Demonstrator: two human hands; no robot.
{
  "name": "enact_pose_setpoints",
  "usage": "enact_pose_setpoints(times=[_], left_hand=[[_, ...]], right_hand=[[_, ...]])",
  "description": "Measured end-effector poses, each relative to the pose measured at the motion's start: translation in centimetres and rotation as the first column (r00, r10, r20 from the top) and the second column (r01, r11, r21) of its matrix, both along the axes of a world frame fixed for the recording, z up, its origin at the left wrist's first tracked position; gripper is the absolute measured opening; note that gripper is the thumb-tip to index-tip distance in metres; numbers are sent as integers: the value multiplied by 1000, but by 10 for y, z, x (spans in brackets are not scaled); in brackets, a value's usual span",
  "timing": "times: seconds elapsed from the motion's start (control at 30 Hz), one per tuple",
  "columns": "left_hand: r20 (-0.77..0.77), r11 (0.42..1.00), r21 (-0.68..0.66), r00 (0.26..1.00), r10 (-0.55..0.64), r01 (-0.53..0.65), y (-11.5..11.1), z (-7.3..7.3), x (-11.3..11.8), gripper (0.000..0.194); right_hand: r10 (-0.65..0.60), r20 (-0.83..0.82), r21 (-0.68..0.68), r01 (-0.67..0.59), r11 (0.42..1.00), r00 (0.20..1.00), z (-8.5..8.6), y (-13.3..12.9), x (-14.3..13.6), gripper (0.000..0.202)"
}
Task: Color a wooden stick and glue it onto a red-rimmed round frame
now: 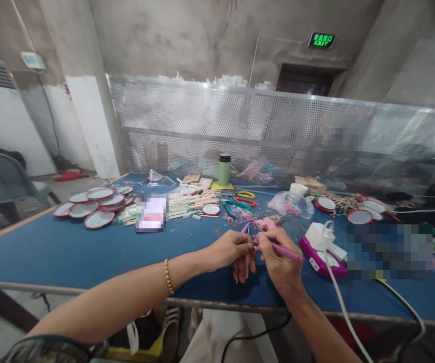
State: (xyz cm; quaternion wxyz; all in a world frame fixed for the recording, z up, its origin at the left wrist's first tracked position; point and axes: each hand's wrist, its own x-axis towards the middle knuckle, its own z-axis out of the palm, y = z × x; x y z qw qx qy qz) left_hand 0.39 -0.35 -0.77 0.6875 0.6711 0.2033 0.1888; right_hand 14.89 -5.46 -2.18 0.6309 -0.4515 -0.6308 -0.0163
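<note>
Perforated metal partition (pixel 202 116): one, upright, behind the table.
Table (pixel 24 257): one, blue-topped, spanning the view.
Bundle of pale sticks (pixel 197 199): loosely fanned on the table, left of centre toward the far edge.
Pile of red-rimmed discs (pixel 83 209): white-faced, overlapping, at the bundle's left.
Second group of discs (pixel 359 217): same kind, fewer, far right, beside more sticks.
Clear plastic bag (pixel 289 202): small coloured contents, slumped right of centre.
Power strip (pixel 318 259): purple and white, a white plug seated in it, just right of the right hand.
Left hand (pixel 232 249): gold beaded bracelet (pixel 168 277) on the forearm; fingers closed on a thin pale strip.
Right hand (pixel 280 257): close beside the left, fingers closed round a pink pen-shaped tool.
Bottle (pixel 224 170): green, black-capped, upright near the partition.
Pink pen-shaped tool (pixel 287 253): slanted, its tip end close to the strip's upper end; whether they touch cannot be told.
Thin pale strip (pixel 247 262): one, roughly upright in the left fingers, above the table's near edge.
</note>
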Motion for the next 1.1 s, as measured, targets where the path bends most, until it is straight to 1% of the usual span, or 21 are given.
enact_pose_setpoints(times=[0.27, 0.5, 1.1], left_hand=[[-1, 1000, 1, 1000, -4, 4, -1, 2, -1, 35], [-5, 1000, 0, 1000, -2, 2, -1, 3, -1, 38], [0, 1000, -4, 1000, -8, 8, 0, 2, -1, 37]], right_hand=[[-24, -16, -11, 24, 1000, 1000, -1, 0, 0, 19], [-14, 0, -15, 14, 1000, 1000, 1, -1, 0, 19], [-15, -7, 3, 15, 1000, 1000, 1, -1, -1, 19]])
